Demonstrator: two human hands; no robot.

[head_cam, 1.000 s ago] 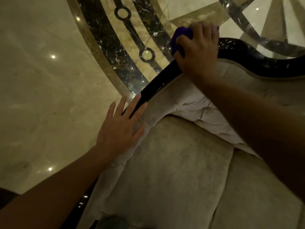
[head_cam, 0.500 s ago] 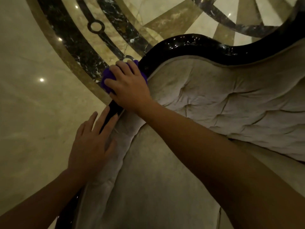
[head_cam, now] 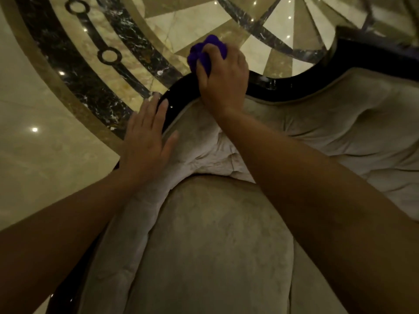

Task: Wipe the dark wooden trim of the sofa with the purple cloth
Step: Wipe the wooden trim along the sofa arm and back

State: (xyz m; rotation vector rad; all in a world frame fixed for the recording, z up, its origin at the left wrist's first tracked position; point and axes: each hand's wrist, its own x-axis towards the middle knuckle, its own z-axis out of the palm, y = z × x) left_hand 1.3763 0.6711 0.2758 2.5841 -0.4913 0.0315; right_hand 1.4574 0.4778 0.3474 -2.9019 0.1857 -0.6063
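The sofa's dark glossy wooden trim (head_cam: 278, 88) curves along the top of the beige tufted backrest (head_cam: 335, 132). My right hand (head_cam: 223, 79) grips the bunched purple cloth (head_cam: 207, 52) and presses it onto the trim at the curve's upper left. Part of the cloth is hidden under my fingers. My left hand (head_cam: 147, 139) lies flat with fingers spread on the trim and upholstery edge, just below and left of the right hand, holding nothing.
A beige seat cushion (head_cam: 210, 245) fills the lower middle. Behind the sofa lies a polished marble floor (head_cam: 45, 143) with dark inlaid bands (head_cam: 74, 64) and light reflections. The trim continues down the left side toward the bottom edge.
My right hand with the cloth has slid along the trim, back up toward the top of the curve. The left hand stays flat on the trim edge. The view has shifted.
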